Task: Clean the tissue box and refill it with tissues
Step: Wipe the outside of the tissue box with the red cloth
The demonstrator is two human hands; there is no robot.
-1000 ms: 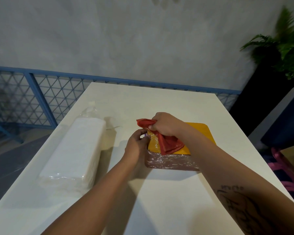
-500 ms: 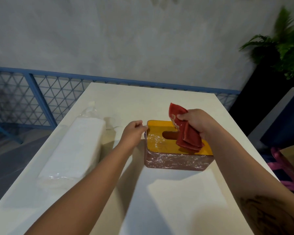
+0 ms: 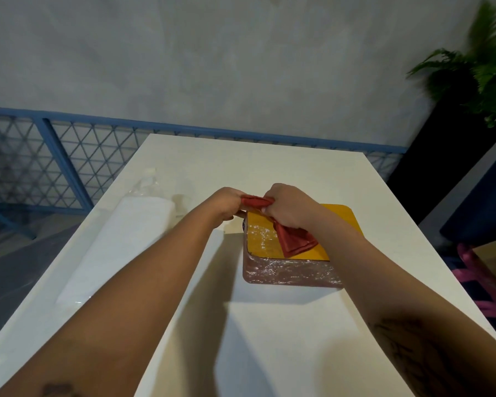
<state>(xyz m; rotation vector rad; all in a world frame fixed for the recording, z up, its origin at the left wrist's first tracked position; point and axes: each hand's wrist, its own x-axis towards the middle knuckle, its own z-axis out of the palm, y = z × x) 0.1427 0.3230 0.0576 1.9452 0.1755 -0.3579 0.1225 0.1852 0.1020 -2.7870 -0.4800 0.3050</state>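
The tissue box [image 3: 292,272] sits on the white table [image 3: 269,325], brown-sided with a yellow lid [image 3: 341,222] dusted with white powder near its left end. My right hand [image 3: 289,207] grips a red cloth [image 3: 294,243] that lies over the lid's middle and hides the slot. My left hand [image 3: 226,203] holds the cloth's far end at the box's back-left corner. A long pack of white tissues [image 3: 121,247] in clear wrap lies on the table to the left.
A blue mesh railing [image 3: 63,156] runs behind the table before a grey wall. At the right stand a dark planter with a fern [image 3: 476,78], a blue seat [image 3: 481,202] and a pink object [image 3: 476,276].
My right hand has swept the cloth back left across the lid. My left hand, earlier touching the box's left end, now holds the cloth's end beside my right hand.
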